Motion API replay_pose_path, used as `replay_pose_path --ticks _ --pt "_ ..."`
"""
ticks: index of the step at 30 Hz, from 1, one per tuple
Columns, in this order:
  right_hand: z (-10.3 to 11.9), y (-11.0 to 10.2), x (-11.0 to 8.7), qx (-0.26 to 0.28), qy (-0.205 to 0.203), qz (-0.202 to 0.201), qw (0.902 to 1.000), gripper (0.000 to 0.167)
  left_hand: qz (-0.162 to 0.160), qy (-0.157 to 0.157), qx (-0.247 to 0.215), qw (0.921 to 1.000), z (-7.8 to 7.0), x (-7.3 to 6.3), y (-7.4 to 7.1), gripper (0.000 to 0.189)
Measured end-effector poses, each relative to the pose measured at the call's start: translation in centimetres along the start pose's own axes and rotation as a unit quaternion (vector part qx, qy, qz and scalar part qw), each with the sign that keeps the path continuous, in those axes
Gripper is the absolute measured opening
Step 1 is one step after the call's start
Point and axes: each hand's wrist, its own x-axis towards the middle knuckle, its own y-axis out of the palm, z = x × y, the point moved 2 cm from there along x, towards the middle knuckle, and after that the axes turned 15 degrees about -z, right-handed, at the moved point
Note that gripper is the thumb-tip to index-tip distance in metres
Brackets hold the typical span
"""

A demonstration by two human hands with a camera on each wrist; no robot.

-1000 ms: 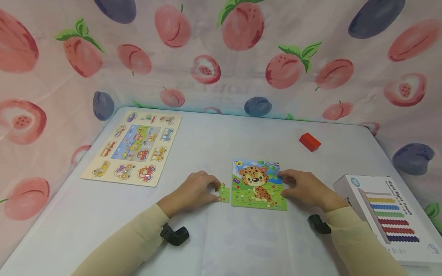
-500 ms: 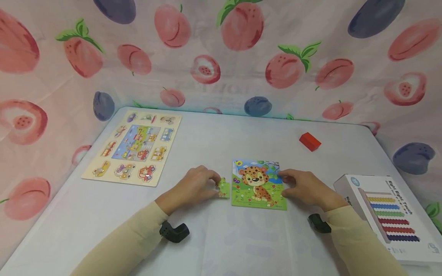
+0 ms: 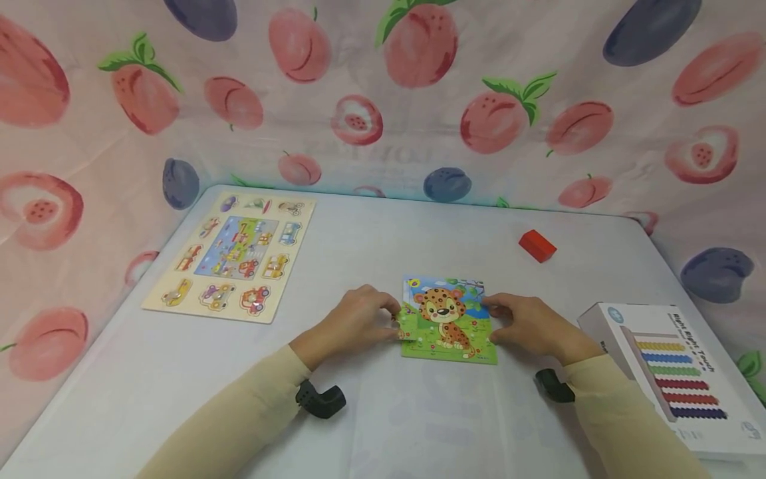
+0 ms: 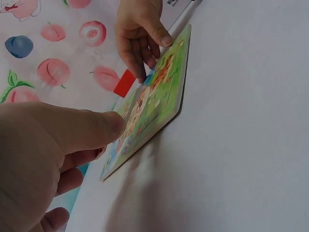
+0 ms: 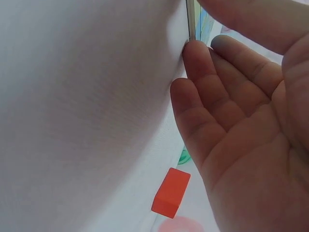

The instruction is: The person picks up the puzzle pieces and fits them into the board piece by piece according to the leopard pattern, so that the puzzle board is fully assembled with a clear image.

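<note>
In the head view a square leopard puzzle lies flat on the table. My left hand pinches a green jigsaw piece between thumb and fingers, over the left part of the puzzle. Whether the piece touches the board cannot be told. My right hand rests its thumb and fingertips against the puzzle's right edge. The right wrist view shows those fingers fairly straight, fingertips at the board's edge. From the left wrist, the left thumb hides much of the piece.
A wooden vehicle puzzle board lies at the back left of the table. A red block sits at the back right. The white box with a bead picture stands at the right. Behind hangs a fruit-patterned cloth.
My left hand has moved to the right with the jigsaw piece, from beside the leopard puzzle to over its left part. The right hand has stayed at the right edge.
</note>
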Motion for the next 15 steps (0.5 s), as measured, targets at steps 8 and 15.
replay_pose_path --ticks 8,15 --pt "0.1 -0.1 0.0 0.004 -0.005 0.000 1.0000 0.068 0.026 0.001 0.001 0.9997 -1.3 1.2 1.7 0.029" --pt "0.2 -0.1 -0.1 0.005 -0.005 0.004 1.0000 0.068 0.040 0.001 0.012 0.9991 -2.3 1.8 2.8 0.029"
